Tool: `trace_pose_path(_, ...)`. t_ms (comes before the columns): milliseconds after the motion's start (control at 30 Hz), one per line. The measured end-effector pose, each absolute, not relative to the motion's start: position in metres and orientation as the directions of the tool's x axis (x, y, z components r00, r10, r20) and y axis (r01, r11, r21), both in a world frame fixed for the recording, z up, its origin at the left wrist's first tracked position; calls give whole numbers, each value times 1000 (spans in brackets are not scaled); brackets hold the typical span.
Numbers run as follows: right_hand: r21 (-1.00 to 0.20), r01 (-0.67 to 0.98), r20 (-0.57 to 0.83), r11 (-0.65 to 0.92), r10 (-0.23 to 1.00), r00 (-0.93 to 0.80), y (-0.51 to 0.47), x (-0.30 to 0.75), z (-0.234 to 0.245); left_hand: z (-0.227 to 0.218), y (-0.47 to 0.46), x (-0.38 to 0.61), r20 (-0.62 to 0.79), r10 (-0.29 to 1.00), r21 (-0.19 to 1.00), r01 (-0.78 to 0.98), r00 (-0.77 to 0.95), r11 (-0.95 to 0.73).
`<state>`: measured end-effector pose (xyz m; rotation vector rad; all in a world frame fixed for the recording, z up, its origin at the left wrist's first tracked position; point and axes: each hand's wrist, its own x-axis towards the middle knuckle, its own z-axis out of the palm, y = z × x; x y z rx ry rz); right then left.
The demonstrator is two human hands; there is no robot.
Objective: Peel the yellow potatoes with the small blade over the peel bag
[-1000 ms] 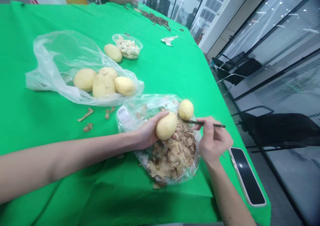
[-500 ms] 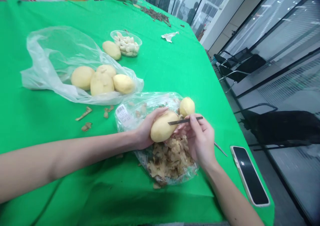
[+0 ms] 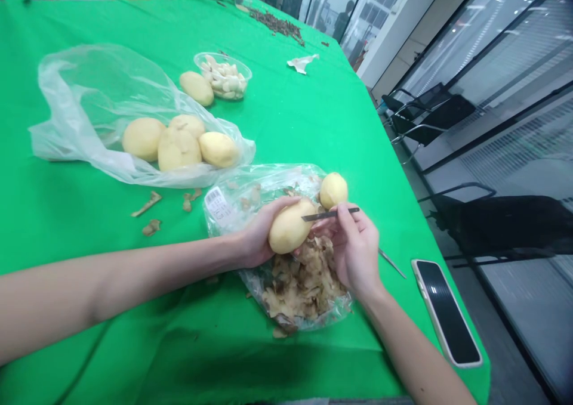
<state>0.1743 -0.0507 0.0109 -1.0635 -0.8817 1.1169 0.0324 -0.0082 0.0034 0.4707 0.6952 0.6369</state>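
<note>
A clean stroke here calls for a shallow blade, laid nearly flat along the curve, and a firm hold that turns the food a little between cuts rather than forcing the edge inward. The peeled potato (image 3: pixel 289 227) lies tilted across the left hand (image 3: pixel 262 236), well off the worktop (image 3: pixel 371 172). The left fingers (image 3: pixel 284 204) curl over its upper side and clasp it, while the palm supports it from below. The right hand (image 3: pixel 356 251) is clenched in a pinch on a thin dark blade (image 3: pixel 329 215), which crosses just above the potato's right end. Other right fingers (image 3: pixel 324 227) reach in close to that end, though it is hard to tell whether they touch it. Beneath both hands, a clear plastic bag (image 3: pixel 264 181) holds a heap of brown peelings (image 3: pixel 304 286). A second peeled potato (image 3: pixel 333 191) rests on the bag, just beyond the held one. A phone (image 3: pixel 446 312) lies on the worktop, right of the right hand.
</note>
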Motion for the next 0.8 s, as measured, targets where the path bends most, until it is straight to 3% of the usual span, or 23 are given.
trace_pose_path(800, -982, -166, 68, 90, 988, 137, -52, 178, 7, 5, -11, 35, -435, 670, 603, -358, 602, 713)
